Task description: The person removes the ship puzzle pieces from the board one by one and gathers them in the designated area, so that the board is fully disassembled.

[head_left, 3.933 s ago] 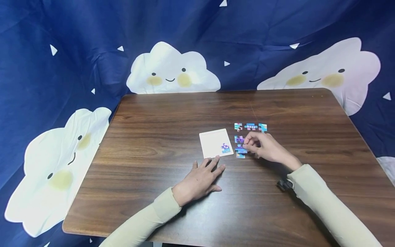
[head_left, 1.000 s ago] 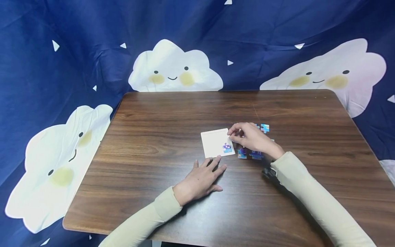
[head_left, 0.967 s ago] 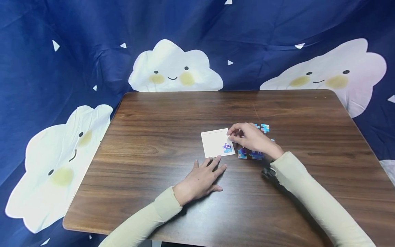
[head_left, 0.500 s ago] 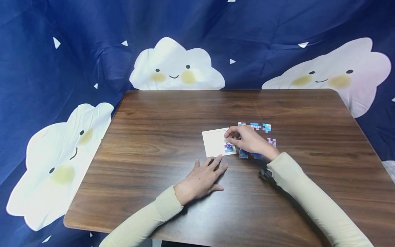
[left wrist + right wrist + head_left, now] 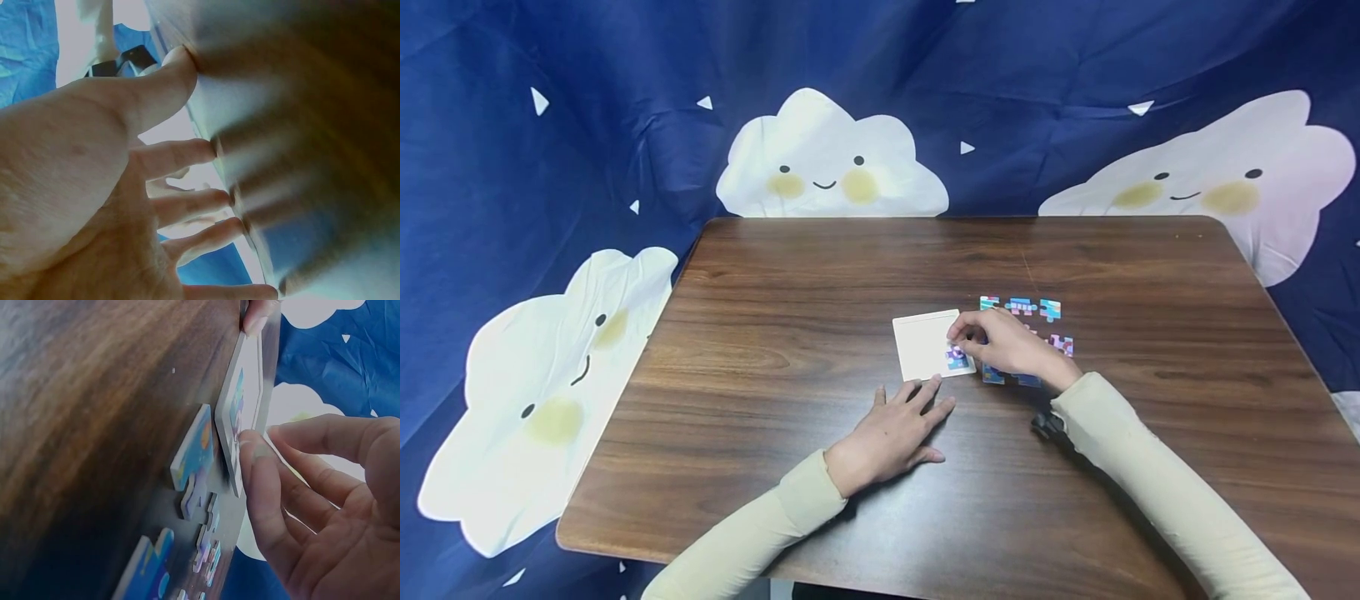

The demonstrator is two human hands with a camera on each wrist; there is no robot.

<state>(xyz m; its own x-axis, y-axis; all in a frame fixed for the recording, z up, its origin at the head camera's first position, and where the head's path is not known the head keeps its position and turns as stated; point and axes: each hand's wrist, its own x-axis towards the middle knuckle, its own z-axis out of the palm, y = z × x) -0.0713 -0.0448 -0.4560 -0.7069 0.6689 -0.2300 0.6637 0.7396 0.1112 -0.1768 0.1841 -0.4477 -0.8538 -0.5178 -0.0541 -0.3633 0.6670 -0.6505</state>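
In the head view a square white puzzle tray (image 5: 919,343) lies mid-table, with joined jigsaw pieces (image 5: 957,360) in its near right corner. My left hand (image 5: 889,435) rests on the table with fingers spread, a fingertip at the tray's near edge. My right hand (image 5: 1006,340) reaches over the tray's right side, finger and thumb pinched together at a puzzle piece just above the joined ones. That piece is mostly hidden by the fingers. In the right wrist view the fingertips (image 5: 253,445) meet the tray's picture area.
Loose jigsaw pieces lie right of the tray, among them a blue corner piece (image 5: 1050,310), a pink one (image 5: 1062,345) and a blue one (image 5: 992,375). My right forearm and hand cover some. The brown wooden table (image 5: 760,333) ends at a blue cloud-patterned cloth (image 5: 625,50).
My right hand has gone from the loose pieces on the right to the tray, carrying a piece, and has moved down to the joined ones. My left hand has stayed in place.
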